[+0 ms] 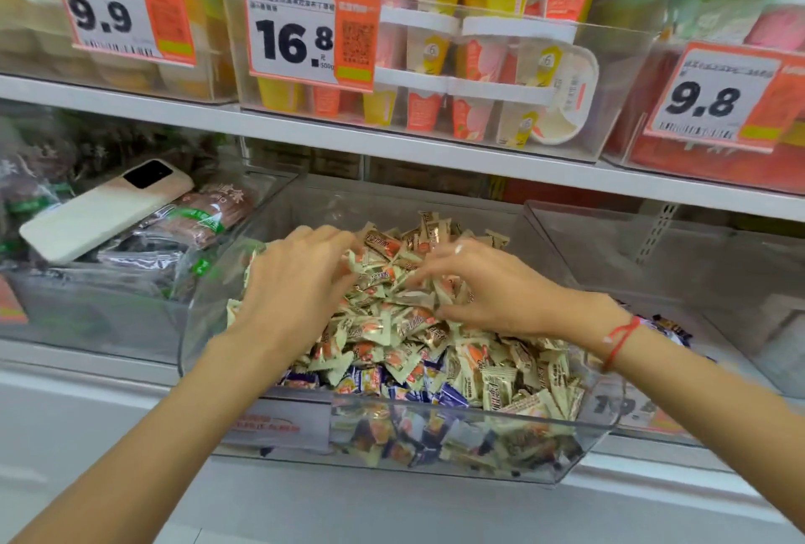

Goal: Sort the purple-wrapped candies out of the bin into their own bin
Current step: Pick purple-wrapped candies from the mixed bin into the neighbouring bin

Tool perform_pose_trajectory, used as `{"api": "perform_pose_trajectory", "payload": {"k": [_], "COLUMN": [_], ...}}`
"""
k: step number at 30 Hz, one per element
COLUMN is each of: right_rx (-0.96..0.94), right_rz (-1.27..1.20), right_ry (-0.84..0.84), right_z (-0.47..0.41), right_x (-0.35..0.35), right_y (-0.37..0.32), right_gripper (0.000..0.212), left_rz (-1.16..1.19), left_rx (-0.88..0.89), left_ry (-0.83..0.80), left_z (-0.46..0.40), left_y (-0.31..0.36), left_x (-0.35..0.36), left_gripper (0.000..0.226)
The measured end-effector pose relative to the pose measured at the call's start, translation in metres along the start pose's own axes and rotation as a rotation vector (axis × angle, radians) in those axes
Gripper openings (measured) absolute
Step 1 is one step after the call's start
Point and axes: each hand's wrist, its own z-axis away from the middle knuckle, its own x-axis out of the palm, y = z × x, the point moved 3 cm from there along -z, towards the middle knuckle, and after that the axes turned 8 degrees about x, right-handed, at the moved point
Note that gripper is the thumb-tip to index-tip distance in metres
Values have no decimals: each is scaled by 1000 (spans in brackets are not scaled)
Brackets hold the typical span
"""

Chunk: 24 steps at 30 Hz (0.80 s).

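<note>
With both the left hand [300, 282] and right hand [488, 291] spread loosely, gripping nothing, over heaped cream-wrapped candies [435, 326], raking may bury the purple-wrapped candies [453, 393] at the clear plastic bin [610, 417] front edge.

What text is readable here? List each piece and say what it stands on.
"9.9": orange-and-white price tag, upper left.
"16.8": orange-and-white price tag, upper middle.
"9.8": orange-and-white price tag, upper right.
Small print, barcodes, cream candy wrappers: too blurred to read.
</note>
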Motion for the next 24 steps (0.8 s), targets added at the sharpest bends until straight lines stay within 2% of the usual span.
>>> {"api": "perform_pose_trajectory", "payload": {"k": [2,4,6,9,12,16,20,24], "right_rx": [-14,-32,-48,-59,-100,-154,-195,-98], "right_rz": [-306,-458,-427,-236,-69,145,110,61], "right_ry": [-280,-486,-614,-725,-706,-590,-381,-300], "right_z": [16,31,36,30,21,23,27,18], "right_x": [-3,-2,6,24,33,38,44,45], "right_y": [-3,-9,-11,-12,-18,-23,-22,-18], "right_gripper": [27,25,36,57,61,55,31,25], "left_rz": [181,348,391,276,149,142,168,201], "left_rx": [125,224,270,336,362,321,312,255], "left_ry": [-136,-389,-589,-750,-797,-683,-604,-504], "left_z": [9,19,23,19,14,9,11,15], "left_y": [6,16,20,17,14,15,14,10], "left_x": [-1,-2,0,8,22,32,33,31], "left_gripper": [30,31,34,43,45,34,24,16]}}
